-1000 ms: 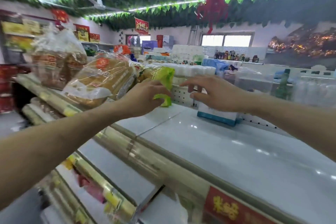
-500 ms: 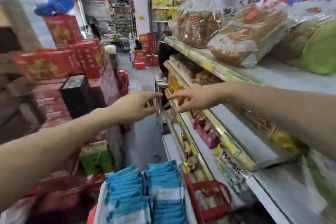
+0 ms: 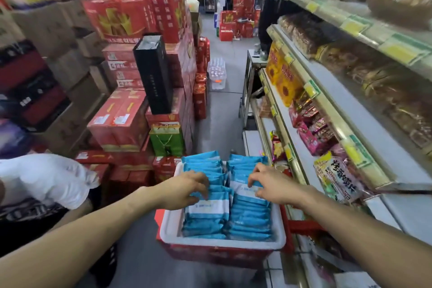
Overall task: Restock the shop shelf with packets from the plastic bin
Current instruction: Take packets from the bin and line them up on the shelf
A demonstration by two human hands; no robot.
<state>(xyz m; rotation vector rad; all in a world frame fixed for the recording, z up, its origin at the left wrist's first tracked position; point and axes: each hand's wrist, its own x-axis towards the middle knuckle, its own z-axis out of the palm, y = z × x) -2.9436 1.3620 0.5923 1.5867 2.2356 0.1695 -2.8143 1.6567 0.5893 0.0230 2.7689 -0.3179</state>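
Below, left hand (image 3: 184, 188) and right hand (image 3: 271, 186) pinch glossy flat blue packets (image 3: 209, 221).

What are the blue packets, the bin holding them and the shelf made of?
The packets look like thin plastic film, slightly glossy, with crinkled edges catching light. The bin seems moulded plastic, its thick white rim matte, its outside red; foam is possible. The shelf appears to be painted metal, smooth white with a soft sheen, though uncertain.
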